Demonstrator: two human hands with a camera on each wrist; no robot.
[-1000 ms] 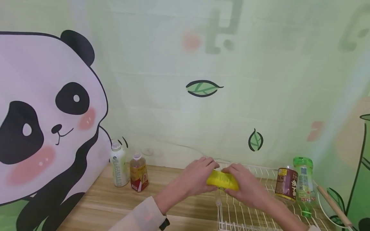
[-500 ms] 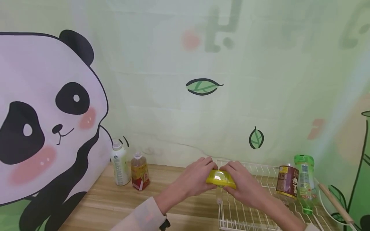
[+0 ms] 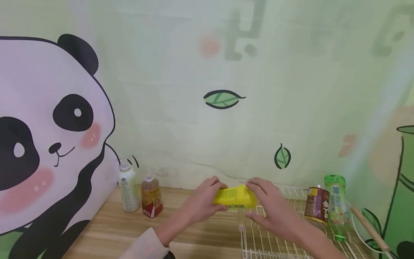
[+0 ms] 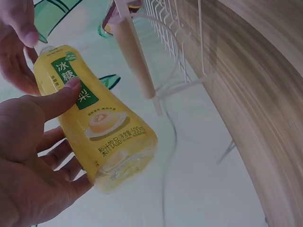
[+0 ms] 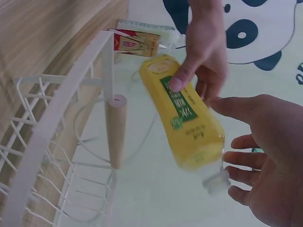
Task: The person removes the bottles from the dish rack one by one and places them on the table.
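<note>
A yellow drink bottle (image 3: pixel 234 197) with a green label patch (image 4: pixel 75 82) lies on its side in the air at the rack's left end. My left hand (image 3: pixel 203 201) grips its lower half, thumb across the front and fingers behind. The clear base points out past this hand in the left wrist view. My right hand (image 3: pixel 273 208) is at the other end, its fingers spread beside the pale cap (image 5: pixel 216 182); whether a fingertip touches the bottle I cannot tell. In the right wrist view this hand (image 5: pixel 279 151) holds nothing.
A white wire rack (image 3: pixel 275 237) stands on the wooden table (image 3: pixel 116 230). On it are a brown-labelled bottle (image 3: pixel 317 205), a green-capped bottle (image 3: pixel 336 201) and a bowl with a wooden handle (image 3: pixel 370 228). At left stand a white bottle (image 3: pixel 129 190) and a red-labelled bottle (image 3: pixel 151 198).
Both hands were gripping the yellow bottle; the right hand has let go and its fingers have spread. The left hand has moved left with the bottle, and its angle has turned.
</note>
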